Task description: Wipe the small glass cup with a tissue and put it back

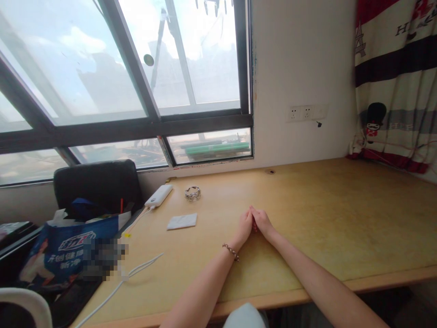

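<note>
Packet (182,221), white and flat, lies on the table (317,209), its long axis running roughly left to right, with the right end angled slightly toward the window (205,68). It sits left of the person's left hand (244,226) and right hand (262,222), apart from both. The two hands meet at the front over the tabletop; their fingers are partly hidden, so whether either is open or closed cannot be told. Beyond the packet are a silvery openwork ring (193,194) and, to its left, a white power bank (159,196).
</note>
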`<action>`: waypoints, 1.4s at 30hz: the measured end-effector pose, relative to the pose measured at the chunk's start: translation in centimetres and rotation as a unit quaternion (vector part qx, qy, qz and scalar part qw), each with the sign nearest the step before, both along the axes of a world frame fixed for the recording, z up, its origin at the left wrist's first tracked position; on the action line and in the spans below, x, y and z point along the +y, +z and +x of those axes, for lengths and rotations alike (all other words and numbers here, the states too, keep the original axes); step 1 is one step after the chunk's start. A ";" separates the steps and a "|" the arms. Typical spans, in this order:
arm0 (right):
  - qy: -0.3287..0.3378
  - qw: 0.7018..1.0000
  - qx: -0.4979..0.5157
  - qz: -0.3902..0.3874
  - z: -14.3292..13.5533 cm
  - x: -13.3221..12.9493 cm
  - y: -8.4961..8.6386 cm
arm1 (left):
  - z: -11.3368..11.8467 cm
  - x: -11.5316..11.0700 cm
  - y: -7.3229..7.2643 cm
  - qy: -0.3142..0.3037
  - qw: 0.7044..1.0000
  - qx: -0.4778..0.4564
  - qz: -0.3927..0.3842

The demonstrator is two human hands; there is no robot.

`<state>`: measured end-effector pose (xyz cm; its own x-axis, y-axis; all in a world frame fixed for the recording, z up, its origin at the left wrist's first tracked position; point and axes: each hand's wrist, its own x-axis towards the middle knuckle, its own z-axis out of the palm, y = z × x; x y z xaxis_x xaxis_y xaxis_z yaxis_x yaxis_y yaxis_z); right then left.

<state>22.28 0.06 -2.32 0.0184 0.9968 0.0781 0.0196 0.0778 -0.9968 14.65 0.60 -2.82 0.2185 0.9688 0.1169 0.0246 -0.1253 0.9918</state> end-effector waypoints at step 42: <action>-0.004 1.000 -0.008 -0.011 0.0 0.1 0.0 | -0.1 -0.2 0.4 0.006 1.000 0.009 0.011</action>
<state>22.29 0.19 -2.27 0.0254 0.9981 0.0561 0.0365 0.0551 -0.9978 14.53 0.42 -2.46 0.2096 0.9686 0.1338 0.0449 -0.1462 0.9882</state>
